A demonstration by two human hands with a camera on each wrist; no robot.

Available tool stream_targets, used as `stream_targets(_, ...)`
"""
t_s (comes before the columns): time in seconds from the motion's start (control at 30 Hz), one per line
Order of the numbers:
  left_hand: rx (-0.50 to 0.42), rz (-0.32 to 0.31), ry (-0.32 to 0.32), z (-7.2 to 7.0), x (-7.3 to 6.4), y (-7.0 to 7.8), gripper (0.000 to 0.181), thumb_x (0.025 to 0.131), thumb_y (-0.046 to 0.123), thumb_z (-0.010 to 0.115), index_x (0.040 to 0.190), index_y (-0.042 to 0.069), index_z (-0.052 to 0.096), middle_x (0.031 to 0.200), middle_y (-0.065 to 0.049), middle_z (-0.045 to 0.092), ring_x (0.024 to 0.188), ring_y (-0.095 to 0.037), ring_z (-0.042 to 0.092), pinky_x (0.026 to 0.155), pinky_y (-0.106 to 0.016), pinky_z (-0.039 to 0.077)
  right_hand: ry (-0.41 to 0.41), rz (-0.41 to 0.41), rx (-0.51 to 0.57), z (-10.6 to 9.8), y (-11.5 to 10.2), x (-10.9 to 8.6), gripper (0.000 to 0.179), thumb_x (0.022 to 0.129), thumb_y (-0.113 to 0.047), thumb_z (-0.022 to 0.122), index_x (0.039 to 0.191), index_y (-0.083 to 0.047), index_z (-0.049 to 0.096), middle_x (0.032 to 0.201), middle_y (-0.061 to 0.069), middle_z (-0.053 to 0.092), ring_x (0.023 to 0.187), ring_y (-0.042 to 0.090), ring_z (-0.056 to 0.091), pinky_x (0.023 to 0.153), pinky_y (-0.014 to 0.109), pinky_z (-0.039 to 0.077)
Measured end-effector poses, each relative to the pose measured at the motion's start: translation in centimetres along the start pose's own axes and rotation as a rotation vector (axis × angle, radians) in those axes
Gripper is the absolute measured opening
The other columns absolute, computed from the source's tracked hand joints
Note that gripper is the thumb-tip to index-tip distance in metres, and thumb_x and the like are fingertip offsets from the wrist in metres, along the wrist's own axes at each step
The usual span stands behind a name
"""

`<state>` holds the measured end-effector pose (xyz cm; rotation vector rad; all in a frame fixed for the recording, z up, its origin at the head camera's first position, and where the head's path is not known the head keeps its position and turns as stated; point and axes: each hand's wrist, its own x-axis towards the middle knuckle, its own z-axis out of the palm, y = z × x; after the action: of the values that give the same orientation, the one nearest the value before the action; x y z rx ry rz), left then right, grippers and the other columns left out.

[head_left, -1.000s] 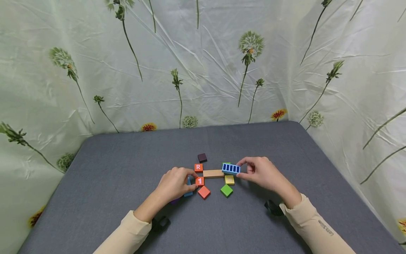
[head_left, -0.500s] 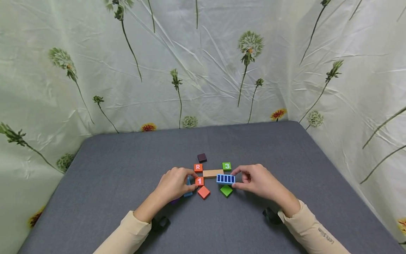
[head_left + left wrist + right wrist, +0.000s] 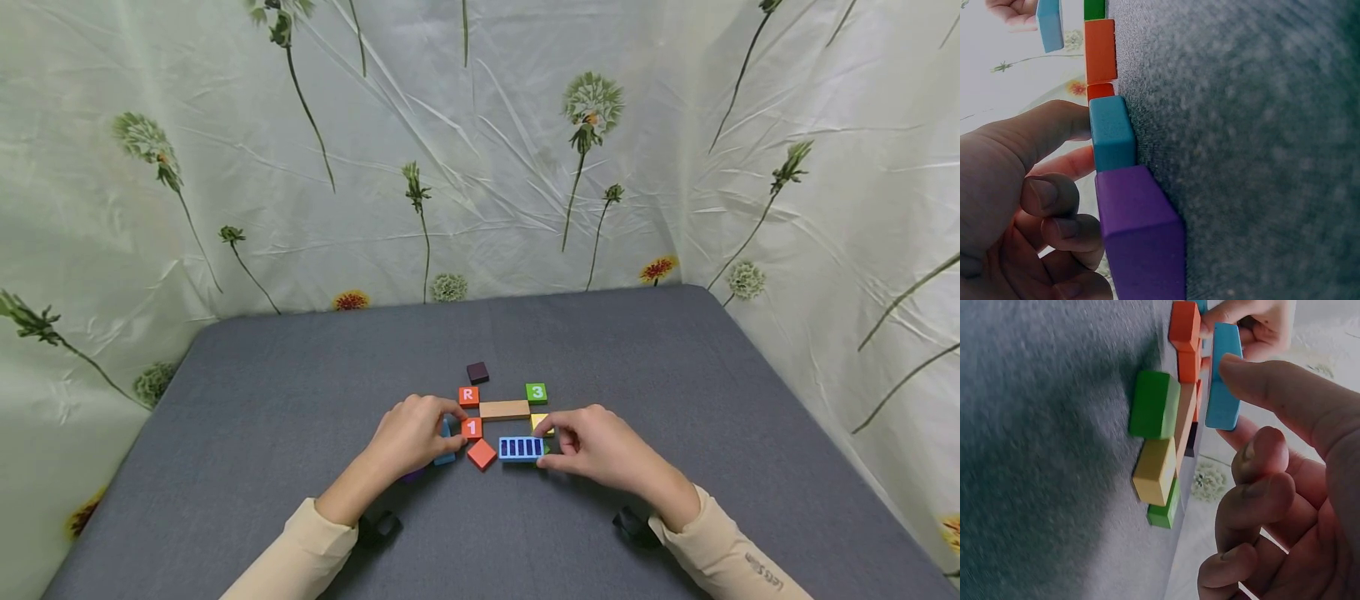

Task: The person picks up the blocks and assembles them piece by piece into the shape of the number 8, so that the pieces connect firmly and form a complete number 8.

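In the head view my left hand (image 3: 414, 430) has thumb and index finger at opposite sides of the red block marked 1 (image 3: 472, 428), pinching it. A blue block (image 3: 446, 446) lies under that hand, with a purple block (image 3: 1141, 231) beside it. My right hand (image 3: 606, 446) pinches a blue block with dark slots (image 3: 521, 449) by its right end. In the right wrist view this blue block (image 3: 1224, 378) is raised clear of the table, level with the thumb. Below it lie an orange-red block (image 3: 482, 454) and a green block (image 3: 1155, 404), mostly hidden in the head view.
A wooden plank (image 3: 505, 410) lies between the red R block (image 3: 468, 397), the green 3 block (image 3: 536, 393) and a yellow block (image 3: 541, 423). Behind them sits a dark block (image 3: 477, 372). Grey cloth covers the table (image 3: 337, 358); a flowered curtain (image 3: 495, 167) hangs behind.
My right hand has brought the slotted blue block toward me and to the left, from over the green 3 block, past the yellow one. My left hand has stayed put.
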<state>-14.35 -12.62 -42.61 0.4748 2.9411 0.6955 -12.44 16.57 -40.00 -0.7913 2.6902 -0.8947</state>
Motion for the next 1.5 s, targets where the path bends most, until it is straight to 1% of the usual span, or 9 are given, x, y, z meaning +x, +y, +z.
stream_targets(0.27,0.007,0.011,0.008,0.0,0.0,-0.1,0.024,0.087,0.028,0.091,0.108,0.019,0.083,0.058,0.007,0.044,0.052,-0.007,0.036,0.049,-0.025,0.023,-0.015,-0.019,-0.026,0.9,-0.3,0.0,0.024,0.09,-0.028,0.089,0.11,-0.019,0.08,0.066,-0.017,0.044,0.057,-0.006,0.037,0.055,0.019,0.028)
stream_targets(0.53,0.007,0.015,0.012,0.0,0.0,-0.1,0.023,0.088,0.027,0.09,0.108,0.019,0.083,0.058,0.008,0.044,0.051,-0.007,0.036,0.048,-0.025,0.023,-0.024,-0.037,-0.057,1.5,-0.5,-0.2,0.025,0.089,-0.029,0.089,0.11,-0.02,0.079,0.065,-0.019,0.045,0.057,-0.007,0.038,0.055,0.019,0.029)
stream_targets(0.67,0.01,0.015,0.011,0.1,0.0,-0.1,0.024,0.088,0.028,0.09,0.109,0.019,0.083,0.058,0.008,0.045,0.051,-0.007,0.037,0.048,-0.025,0.024,-0.023,-0.045,-0.069,1.7,-0.6,-0.3,0.025,0.089,-0.031,0.089,0.11,-0.021,0.079,0.065,-0.019,0.045,0.057,-0.007,0.038,0.054,0.019,0.03)
stream_targets(0.97,0.012,0.005,0.003,0.0,0.0,0.0,0.023,0.088,0.028,0.09,0.108,0.02,0.083,0.059,0.008,0.044,0.052,-0.007,0.037,0.049,-0.026,0.024,-0.026,-0.063,-0.087,2.0,-0.6,-0.3,0.024,0.088,-0.027,0.09,0.108,-0.02,0.079,0.064,-0.02,0.047,0.058,-0.008,0.041,0.055,0.019,0.033)
stream_targets(1.3,0.007,0.002,0.001,0.0,0.0,0.0,0.023,0.088,0.028,0.09,0.108,0.019,0.082,0.059,0.007,0.044,0.052,-0.007,0.036,0.049,-0.026,0.024,-0.043,-0.048,-0.124,2.3,-0.8,-0.4,0.025,0.088,-0.027,0.09,0.11,-0.019,0.079,0.064,-0.019,0.048,0.057,-0.007,0.04,0.053,0.019,0.032)
stream_targets(1.5,0.009,-0.003,-0.003,0.0,0.0,0.0,0.023,0.088,0.028,0.089,0.109,0.019,0.082,0.059,0.007,0.043,0.052,-0.008,0.036,0.049,-0.026,0.024,-0.034,-0.07,-0.14,2.5,-0.9,-0.6,0.027,0.088,-0.027,0.09,0.112,-0.02,0.079,0.064,-0.019,0.047,0.057,-0.008,0.039,0.053,0.019,0.032)
